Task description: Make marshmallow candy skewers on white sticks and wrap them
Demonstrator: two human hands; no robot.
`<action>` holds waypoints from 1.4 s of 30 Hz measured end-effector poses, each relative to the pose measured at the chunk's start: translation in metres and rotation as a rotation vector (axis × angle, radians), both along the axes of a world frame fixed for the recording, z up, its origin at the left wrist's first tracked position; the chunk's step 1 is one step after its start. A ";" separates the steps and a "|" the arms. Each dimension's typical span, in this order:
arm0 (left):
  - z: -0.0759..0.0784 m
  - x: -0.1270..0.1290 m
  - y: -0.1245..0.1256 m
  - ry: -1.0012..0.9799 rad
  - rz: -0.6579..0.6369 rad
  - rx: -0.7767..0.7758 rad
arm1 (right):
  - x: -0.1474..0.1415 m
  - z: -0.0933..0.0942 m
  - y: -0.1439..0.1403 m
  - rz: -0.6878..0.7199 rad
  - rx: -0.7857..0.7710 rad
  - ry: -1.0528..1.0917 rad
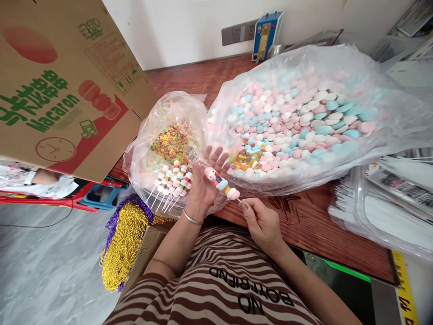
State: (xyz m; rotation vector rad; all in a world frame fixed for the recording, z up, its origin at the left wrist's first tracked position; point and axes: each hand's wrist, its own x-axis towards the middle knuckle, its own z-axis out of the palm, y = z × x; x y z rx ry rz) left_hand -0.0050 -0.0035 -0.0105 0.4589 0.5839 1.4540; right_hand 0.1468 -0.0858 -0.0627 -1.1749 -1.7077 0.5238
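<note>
My left hand [207, 180] holds a thin clear plastic sleeve [195, 155] around a candy skewer [221, 183] of pink, blue and white marshmallow pieces. My right hand [260, 223] pinches the skewer's stick end below the last white piece. Several finished skewers [174, 180] lie in a small clear bag [145, 149] just left of my left hand, next to colourful ring candies [171, 142].
A large clear bag [389, 131] of pink, blue and white marshmallows [291, 122] fills the red-brown table [318, 225]. A "Macaron" cardboard box [61, 85] stands at left. Gold and purple ties [123, 241] hang below. Stacked plastic packaging [389, 203] lies right.
</note>
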 end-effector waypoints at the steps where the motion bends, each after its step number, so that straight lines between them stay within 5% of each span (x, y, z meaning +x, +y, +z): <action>1: 0.004 -0.002 0.003 -0.017 0.013 0.000 | -0.001 0.000 -0.001 0.003 0.010 -0.012; 7: 0.011 0.019 0.000 -0.028 0.039 -0.231 | -0.010 -0.003 0.002 -0.112 0.377 -0.228; 9: 0.008 0.030 -0.007 -0.016 0.012 -0.272 | -0.012 0.000 0.005 -0.064 0.152 -0.027; 13: -0.004 0.043 -0.021 0.062 -0.095 -0.196 | -0.022 0.013 0.012 0.191 -0.676 0.797; 15: -0.010 0.044 -0.025 0.107 -0.148 -0.169 | -0.025 0.018 0.016 0.286 -0.863 1.057; 17: -0.012 0.041 -0.024 0.113 -0.172 -0.165 | -0.023 0.021 0.018 0.288 -0.861 1.058; 22: -0.003 0.020 -0.008 0.014 -0.052 -0.182 | -0.007 0.016 0.008 0.169 -0.590 0.533; 24: 0.000 0.014 -0.004 -0.014 -0.023 -0.174 | -0.006 0.012 0.003 0.144 -0.550 0.477; 32: -0.021 0.037 -0.024 0.107 -0.175 -0.161 | -0.028 0.013 0.013 0.374 -0.974 1.203; 38: -0.024 0.030 -0.030 0.216 -0.192 -0.175 | -0.017 0.011 0.016 0.220 -0.844 1.228; 42: -0.032 0.017 -0.037 0.721 0.061 0.021 | -0.010 0.011 0.015 0.191 -0.815 1.213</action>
